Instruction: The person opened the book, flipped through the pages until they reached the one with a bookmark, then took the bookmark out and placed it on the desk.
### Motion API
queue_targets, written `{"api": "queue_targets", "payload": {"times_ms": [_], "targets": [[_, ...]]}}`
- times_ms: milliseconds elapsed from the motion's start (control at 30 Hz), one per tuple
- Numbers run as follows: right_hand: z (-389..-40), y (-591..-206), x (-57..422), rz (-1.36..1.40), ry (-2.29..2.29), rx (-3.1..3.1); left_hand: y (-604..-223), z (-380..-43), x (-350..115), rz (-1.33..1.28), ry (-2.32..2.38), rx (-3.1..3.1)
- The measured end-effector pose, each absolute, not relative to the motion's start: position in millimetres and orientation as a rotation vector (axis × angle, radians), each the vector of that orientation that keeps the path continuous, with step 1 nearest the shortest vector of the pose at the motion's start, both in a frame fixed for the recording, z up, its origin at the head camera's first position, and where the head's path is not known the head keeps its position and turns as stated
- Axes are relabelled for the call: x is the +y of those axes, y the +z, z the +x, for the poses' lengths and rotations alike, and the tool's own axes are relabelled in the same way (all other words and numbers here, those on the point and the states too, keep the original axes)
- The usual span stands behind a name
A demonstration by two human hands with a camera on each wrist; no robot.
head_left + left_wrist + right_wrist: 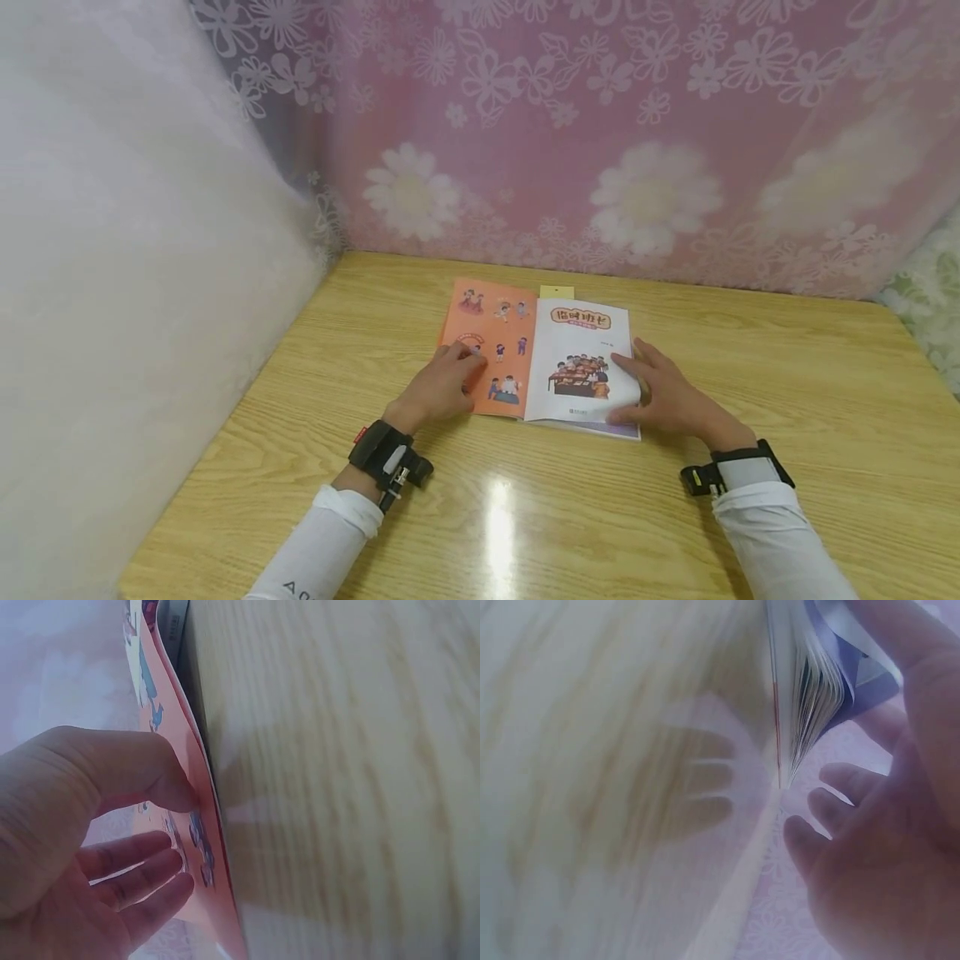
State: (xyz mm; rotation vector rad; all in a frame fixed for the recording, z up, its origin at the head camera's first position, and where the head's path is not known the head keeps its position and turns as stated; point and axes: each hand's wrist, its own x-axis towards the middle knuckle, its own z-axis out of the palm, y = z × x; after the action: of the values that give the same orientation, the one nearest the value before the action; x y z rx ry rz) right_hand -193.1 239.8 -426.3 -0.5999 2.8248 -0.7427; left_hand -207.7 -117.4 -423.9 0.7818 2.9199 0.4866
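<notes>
An open book (531,358) lies on the table, with an orange left page (510,333) of small cartoon figures and a white right page (581,350) with title lettering and a drawn crowd. My left hand (442,383) rests on the orange page's left part, thumb bent onto the paper in the left wrist view, other fingers spread. At the right edge, my right hand (671,396) touches the white page with thumb and forefinger apart; the paper bulges slightly there. In the right wrist view, a purple sheet (840,660) and fanned page edges (817,690) show beside its loose fingers.
A yellow tab (557,292) sticks out behind the book's top edge. The wood-grain table (480,500) meets a pink floral curtain (525,167) at the back and a white cloth-like surface (150,250) on the left.
</notes>
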Motion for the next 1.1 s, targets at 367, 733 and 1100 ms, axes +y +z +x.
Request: {"api": "queue_targets", "payload": {"times_ms": [367,733,1100], "targets": [[-197.4,-418.3,237.4,-0.665,-0.882,2.946,-417.9,-207.4,-107.0,0.813,0.505,3.078],[-197.5,-416.0,232.2,-0.743,-0.989,2.995,-415.0,-204.4,-89.8,0.946,0.4,3.371],[-198.0,-412.7,226.7,-0.749,-1.034,3.024,-400.1,-195.5,-66.1,1.157,0.187,3.44]]}}
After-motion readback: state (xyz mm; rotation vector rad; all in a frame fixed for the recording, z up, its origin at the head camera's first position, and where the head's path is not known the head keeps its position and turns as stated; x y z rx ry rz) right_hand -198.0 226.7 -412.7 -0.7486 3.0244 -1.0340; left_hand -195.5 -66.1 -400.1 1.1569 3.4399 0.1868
